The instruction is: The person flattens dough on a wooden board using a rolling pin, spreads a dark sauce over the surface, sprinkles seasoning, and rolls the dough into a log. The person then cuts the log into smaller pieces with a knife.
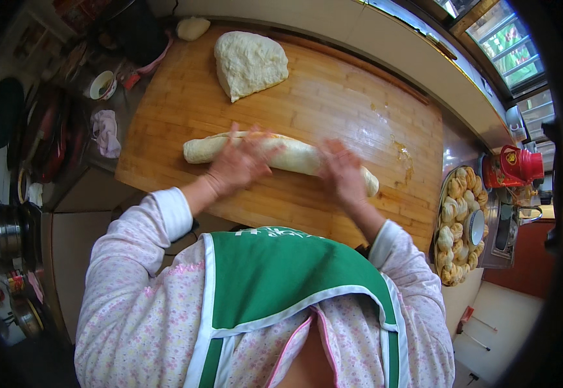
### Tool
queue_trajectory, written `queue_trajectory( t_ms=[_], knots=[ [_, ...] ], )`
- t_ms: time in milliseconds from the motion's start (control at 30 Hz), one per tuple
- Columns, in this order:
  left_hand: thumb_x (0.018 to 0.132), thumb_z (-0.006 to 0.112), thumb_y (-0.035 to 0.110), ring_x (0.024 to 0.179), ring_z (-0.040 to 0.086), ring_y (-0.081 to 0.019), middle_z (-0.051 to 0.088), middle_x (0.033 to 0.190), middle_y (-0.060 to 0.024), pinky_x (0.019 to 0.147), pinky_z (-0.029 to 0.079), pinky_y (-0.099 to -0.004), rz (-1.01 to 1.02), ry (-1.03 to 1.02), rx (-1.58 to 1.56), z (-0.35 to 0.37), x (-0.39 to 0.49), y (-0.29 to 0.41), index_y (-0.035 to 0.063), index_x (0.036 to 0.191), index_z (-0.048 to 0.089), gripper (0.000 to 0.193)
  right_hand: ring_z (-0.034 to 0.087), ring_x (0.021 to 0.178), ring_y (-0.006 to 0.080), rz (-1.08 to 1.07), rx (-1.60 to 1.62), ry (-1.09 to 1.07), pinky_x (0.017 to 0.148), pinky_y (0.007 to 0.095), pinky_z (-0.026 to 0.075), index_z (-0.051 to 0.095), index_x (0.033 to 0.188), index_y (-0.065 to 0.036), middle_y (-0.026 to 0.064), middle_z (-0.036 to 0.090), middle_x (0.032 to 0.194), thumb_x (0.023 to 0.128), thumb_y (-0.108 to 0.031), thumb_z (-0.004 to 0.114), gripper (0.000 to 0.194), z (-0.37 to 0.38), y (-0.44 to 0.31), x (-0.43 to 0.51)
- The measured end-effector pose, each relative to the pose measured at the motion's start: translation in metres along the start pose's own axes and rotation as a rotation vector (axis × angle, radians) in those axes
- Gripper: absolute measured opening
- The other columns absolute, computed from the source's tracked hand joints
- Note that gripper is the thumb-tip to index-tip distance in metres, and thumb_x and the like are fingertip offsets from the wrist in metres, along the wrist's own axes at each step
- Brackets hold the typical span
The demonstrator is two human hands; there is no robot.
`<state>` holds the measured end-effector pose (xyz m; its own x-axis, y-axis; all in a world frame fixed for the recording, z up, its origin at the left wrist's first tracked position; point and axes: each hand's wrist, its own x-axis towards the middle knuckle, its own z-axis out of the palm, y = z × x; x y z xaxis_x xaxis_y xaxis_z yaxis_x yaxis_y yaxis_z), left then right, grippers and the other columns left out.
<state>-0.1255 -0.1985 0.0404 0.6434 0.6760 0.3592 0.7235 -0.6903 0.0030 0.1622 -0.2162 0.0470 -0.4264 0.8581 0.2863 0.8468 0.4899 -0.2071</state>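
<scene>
A long roll of dough (293,156) lies across the wooden board (281,199), a little tilted, its right end nearer to me. My left hand (242,160) rests on its left half with the fingers spread. On the right part of the roll lies my right hand (342,169), palm down, blurred. Neither hand closes around the dough. A seam with a bit of orange tint shows along the roll's far edge. Farther back on the board sits a large lump of dough (250,63), apart from the roll.
Right of the board, a round tray (438,228) holds several twisted dough pieces and a bowl (475,227). A red thermos (514,166) stands beyond. At left are a small bowl (103,86) and a pink cloth (106,133). Wet yellowish smears (403,157) mark the board.
</scene>
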Motion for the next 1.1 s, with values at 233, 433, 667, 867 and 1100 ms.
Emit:
queue_trajectory(
  t_ms=[233, 433, 667, 867, 1100],
  knots=[
    [0.078, 0.058, 0.05, 0.127, 0.037, -0.0294, 0.031, 0.145, -0.0066, 0.102, 0.028, -0.0573, -0.114, -0.338, -0.059, 0.034, 0.08, -0.025, 0.0252, 0.143, 0.027, 0.076, 0.038, 0.127, 0.0291, 0.106, -0.028, -0.188, 0.101, 0.0459, 0.03, 0.041, 0.134, -0.017, 0.0079, 0.041, 0.139, 0.082, -0.036, 0.061, 0.059, 0.028, 0.013, 0.082],
    [0.071, 0.066, 0.045, 0.122, 0.043, -0.0284, 0.036, 0.142, -0.0028, 0.098, 0.033, -0.0557, -0.04, -0.063, 0.03, 0.037, 0.08, -0.019, 0.0343, 0.14, 0.032, 0.078, 0.044, 0.122, 0.0275, 0.017, -0.173, -0.003, 0.097, 0.0453, 0.034, 0.043, 0.132, -0.014, 0.0074, 0.044, 0.136, 0.078, -0.043, 0.064, 0.065, 0.028, 0.001, 0.082],
    [0.072, 0.072, 0.03, 0.112, 0.047, -0.0245, 0.047, 0.125, -0.0045, 0.09, 0.04, -0.0407, -0.179, -0.149, -0.14, 0.048, 0.115, -0.053, 0.0319, 0.138, 0.034, 0.076, 0.049, 0.111, 0.0316, 0.175, 0.158, -0.191, 0.092, 0.0461, 0.035, 0.044, 0.132, -0.019, 0.0111, 0.054, 0.118, 0.075, -0.041, 0.068, 0.065, 0.033, 0.044, 0.129],
    [0.068, 0.076, 0.033, 0.112, 0.046, -0.0262, 0.044, 0.125, -0.0035, 0.091, 0.042, -0.0425, -0.155, -0.132, 0.01, 0.022, 0.035, -0.081, 0.0345, 0.139, 0.032, 0.083, 0.048, 0.113, 0.0307, 0.183, -0.094, -0.162, 0.093, 0.0481, 0.035, 0.045, 0.132, -0.024, 0.0094, 0.052, 0.121, 0.066, -0.045, 0.074, 0.075, 0.001, 0.064, 0.067],
    [0.072, 0.073, 0.029, 0.107, 0.054, -0.0303, 0.054, 0.12, -0.0128, 0.089, 0.045, -0.0366, -0.247, -0.603, -0.438, 0.005, 0.098, -0.136, 0.0217, 0.133, 0.043, 0.069, 0.06, 0.091, 0.0255, 0.636, 0.65, -0.814, 0.08, 0.0349, 0.048, 0.054, 0.124, -0.009, 0.0116, 0.062, 0.108, 0.076, -0.041, 0.067, 0.06, -0.03, 0.11, 0.125]
  ],
)
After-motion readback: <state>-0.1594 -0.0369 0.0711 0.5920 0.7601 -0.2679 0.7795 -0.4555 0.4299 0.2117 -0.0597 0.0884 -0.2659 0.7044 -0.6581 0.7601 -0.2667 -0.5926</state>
